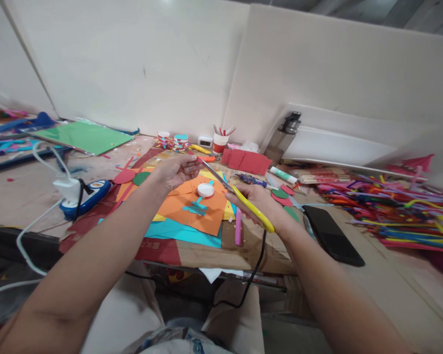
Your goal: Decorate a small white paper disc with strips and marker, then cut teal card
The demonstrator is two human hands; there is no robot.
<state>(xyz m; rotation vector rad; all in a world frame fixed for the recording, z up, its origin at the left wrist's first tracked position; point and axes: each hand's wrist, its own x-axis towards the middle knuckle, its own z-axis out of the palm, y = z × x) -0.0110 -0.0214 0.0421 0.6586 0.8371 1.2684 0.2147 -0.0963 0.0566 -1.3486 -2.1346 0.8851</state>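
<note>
My right hand (256, 199) is closed around a pair of yellow-handled scissors (249, 204), its blades pointing up and left. With thumb and fingertips, my left hand (180, 171) pinches a small red piece (199, 160), perhaps paper, at the tips of the blades. Below the hands lies an orange sheet (203, 221) over yellow and turquoise sheets (186, 233). On it rest a small white round lid-like piece (205, 190) with a red edge and some turquoise paper cutouts (195, 209). A pink stick (238, 227) lies beside the sheets.
A black phone (332, 236) and a heap of coloured pipe cleaners (398, 211) are on the right. Folded red paper (245, 161), a pen cup (220, 142) and a bottle (282, 140) stand near the back. A blue power strip (86, 196) with white cables sits left.
</note>
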